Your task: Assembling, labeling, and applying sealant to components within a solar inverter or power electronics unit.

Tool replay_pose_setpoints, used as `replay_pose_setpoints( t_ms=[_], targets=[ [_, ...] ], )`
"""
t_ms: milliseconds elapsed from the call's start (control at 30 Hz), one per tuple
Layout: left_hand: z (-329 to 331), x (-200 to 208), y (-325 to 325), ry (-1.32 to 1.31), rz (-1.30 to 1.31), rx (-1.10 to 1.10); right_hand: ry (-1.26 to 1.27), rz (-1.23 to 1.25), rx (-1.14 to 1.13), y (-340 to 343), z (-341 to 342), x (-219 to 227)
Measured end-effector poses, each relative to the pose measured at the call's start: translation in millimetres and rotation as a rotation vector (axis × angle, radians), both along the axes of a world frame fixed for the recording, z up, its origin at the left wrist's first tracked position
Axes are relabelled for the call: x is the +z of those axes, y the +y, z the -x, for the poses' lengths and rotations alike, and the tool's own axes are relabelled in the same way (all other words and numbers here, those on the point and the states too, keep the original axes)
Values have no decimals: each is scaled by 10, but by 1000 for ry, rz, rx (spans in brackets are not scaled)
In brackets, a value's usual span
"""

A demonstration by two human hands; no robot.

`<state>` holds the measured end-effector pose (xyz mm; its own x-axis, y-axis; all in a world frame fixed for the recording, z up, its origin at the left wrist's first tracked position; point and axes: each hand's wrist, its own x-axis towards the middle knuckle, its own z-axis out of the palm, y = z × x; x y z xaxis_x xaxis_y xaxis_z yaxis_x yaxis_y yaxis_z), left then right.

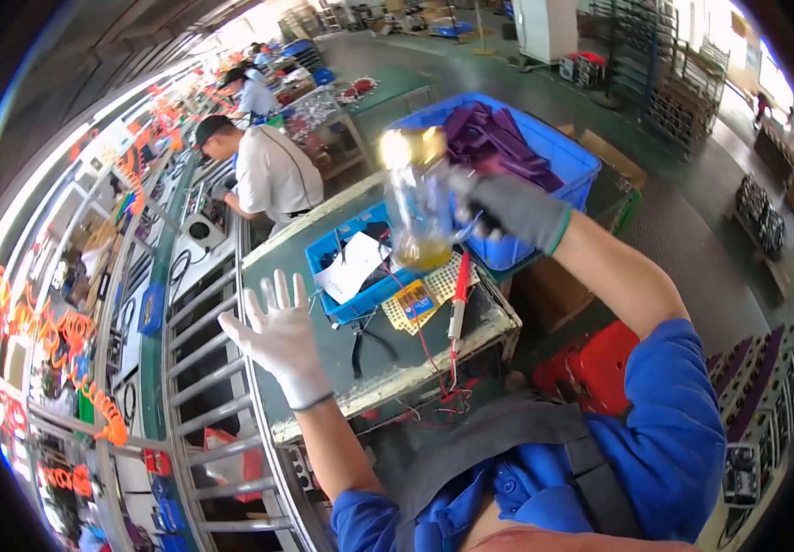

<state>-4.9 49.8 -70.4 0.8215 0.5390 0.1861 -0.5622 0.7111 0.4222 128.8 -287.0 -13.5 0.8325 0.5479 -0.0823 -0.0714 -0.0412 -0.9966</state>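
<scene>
My right hand (512, 207), in a dark grey glove, is closed on a clear drinking jar (415, 207) with a gold lid and some yellowish liquid at the bottom. The jar is raised above the worktable and blurred by motion. My left hand (277, 336), in a white glove, is held up over the table's left edge with its fingers spread and nothing in it. Beneath the jar stands a small blue tray (386, 296) with a white paper sheet (353, 267) and dark parts. A red-and-white pen-shaped tool (460, 299) with a red wire lies on yellow perforated sheets (403, 317).
A small yellow-and-blue box (415, 299) and black-handled pliers (369, 346) lie on the worktable (300, 396). A large blue bin (567, 166) of purple pieces stands at far right. Along the left runs a roller conveyor (208, 386); a person in white (273, 170) works beyond.
</scene>
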Motion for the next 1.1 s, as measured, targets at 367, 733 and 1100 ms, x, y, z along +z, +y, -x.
replay_pose_setpoints(
  t_ms=[367, 733, 1100],
  targets=[
    [242, -399, 981, -22, 147, 182, -129, -104, -480, -987, -668, 352],
    [-488, -373, 1203, 51, 157, 274, -130, -187, -558, -1738, -1515, 147],
    [-45, -462, 1022, 276, 46, 777, -138, 99, -1046, -4091, -3702, -1440]
  ],
)
